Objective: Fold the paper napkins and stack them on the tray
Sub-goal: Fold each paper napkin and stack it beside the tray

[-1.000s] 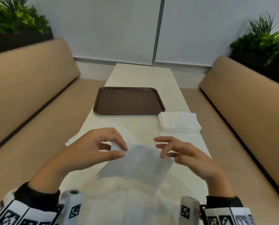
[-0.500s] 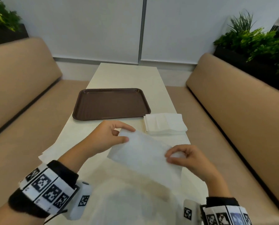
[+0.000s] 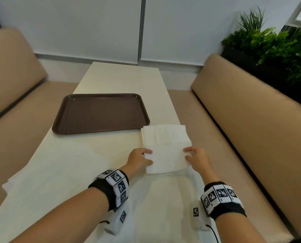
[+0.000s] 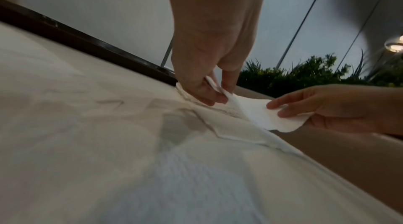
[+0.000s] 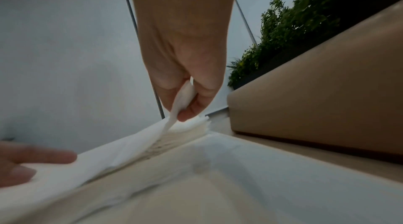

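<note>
A white folded paper napkin [image 3: 166, 159] is held just above the table, in front of the stack of folded napkins [image 3: 164, 135]. My left hand [image 3: 140, 159] pinches its left edge [image 4: 220, 88] between thumb and fingers. My right hand [image 3: 196, 157] pinches the right edge [image 5: 184, 100]. The napkin [image 5: 122, 152] sags between the two hands. The brown tray [image 3: 100, 113] lies empty on the table beyond my left hand, left of the stack. A large unfolded white sheet [image 3: 160, 207] lies flat under my wrists near the table's front.
The cream table [image 3: 121, 79] runs away from me between two tan benches [image 3: 251, 109]. More white paper [image 3: 13, 181] pokes over the table's left edge. Green plants [image 3: 276, 44] stand behind the right bench.
Both hands carried the napkin forward and right, from near my body to just in front of the napkin stack. The napkin now looks smaller and folded. My head view swung right.
</note>
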A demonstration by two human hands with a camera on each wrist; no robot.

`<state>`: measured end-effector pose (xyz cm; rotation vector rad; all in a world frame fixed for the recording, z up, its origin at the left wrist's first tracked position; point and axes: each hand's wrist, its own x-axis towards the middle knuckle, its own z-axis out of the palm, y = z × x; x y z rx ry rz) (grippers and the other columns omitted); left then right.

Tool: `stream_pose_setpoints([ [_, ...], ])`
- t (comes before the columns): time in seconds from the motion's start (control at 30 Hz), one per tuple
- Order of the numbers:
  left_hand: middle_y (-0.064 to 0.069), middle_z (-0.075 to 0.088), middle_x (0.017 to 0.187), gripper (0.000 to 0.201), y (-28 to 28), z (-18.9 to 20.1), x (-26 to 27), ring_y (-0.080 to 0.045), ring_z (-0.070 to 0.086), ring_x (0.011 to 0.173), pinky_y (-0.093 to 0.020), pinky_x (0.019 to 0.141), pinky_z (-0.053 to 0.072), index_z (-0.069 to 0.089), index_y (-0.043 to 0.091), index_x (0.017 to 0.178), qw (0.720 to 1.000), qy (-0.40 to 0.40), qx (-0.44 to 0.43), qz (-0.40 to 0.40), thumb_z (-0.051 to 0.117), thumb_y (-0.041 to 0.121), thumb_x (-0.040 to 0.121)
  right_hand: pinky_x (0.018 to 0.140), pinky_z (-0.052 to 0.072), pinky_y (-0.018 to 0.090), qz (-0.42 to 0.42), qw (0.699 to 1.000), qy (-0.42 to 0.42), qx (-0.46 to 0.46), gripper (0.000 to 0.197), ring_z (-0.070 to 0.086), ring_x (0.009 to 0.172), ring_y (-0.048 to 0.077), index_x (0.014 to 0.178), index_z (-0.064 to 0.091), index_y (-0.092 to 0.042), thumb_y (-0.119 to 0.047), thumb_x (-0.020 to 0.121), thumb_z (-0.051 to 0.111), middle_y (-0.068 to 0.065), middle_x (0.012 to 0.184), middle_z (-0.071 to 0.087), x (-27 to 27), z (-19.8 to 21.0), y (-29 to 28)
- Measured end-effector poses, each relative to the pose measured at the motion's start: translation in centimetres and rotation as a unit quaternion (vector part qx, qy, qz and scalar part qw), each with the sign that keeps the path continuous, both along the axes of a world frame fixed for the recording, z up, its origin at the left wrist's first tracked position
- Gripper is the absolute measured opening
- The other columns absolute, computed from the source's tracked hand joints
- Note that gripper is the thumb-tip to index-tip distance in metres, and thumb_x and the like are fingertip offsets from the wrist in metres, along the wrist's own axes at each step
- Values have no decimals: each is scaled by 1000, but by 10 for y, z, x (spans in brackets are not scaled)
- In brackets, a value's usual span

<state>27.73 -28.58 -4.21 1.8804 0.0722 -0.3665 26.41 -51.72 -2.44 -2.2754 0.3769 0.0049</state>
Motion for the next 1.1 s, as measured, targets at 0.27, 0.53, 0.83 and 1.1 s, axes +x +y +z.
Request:
stream_pose_setpoints([
  [0.27, -6, 60, 126, 43, -12, -23, 9, -22, 56, 114, -24, 95, 43, 63, 10, 119, 990, -44, 131, -38, 72, 3, 78, 87, 41, 25, 16, 992, 58, -111, 36, 55, 112, 26, 117, 64, -11, 2, 85, 54, 10, 125, 58, 1, -20, 2],
  [0.53, -11, 36, 129, 46, -10, -19, -8, -26, 39, 123, -29, 106, 33, 44, 16, 139, 964, -78, 237, -94, 55, 18, 95, 79, 40, 20, 60, 976, 124, -166, 41, 48, 103, 22, 132, 53, -15, -6, 92, 46, 10, 130, 35, -13, -20, 5],
  [0.83, 9, 61, 91, 13, 125, 41, -99, -9, 52, 71, -20, 71, 46, 69, 31, 100, 992, -89, 58, -70, 59, 27, 92, 110, 26, 44, 163, 950, 93, -249, 53, 22, 137, 30, 142, 35, -38, -43, 93, 54, 4, 149, 29, -33, 59, 67],
  [1.1, 2, 62, 90, 27, 272, 29, -221, -10, 58, 69, -22, 68, 43, 70, 43, 87, 986, -49, 42, 156, 60, 18, 92, 108, 34, 35, 484, 846, 88, -205, 54, 39, 129, 20, 140, 40, -29, -39, 91, 59, -1, 142, 41, -53, 56, 225],
])
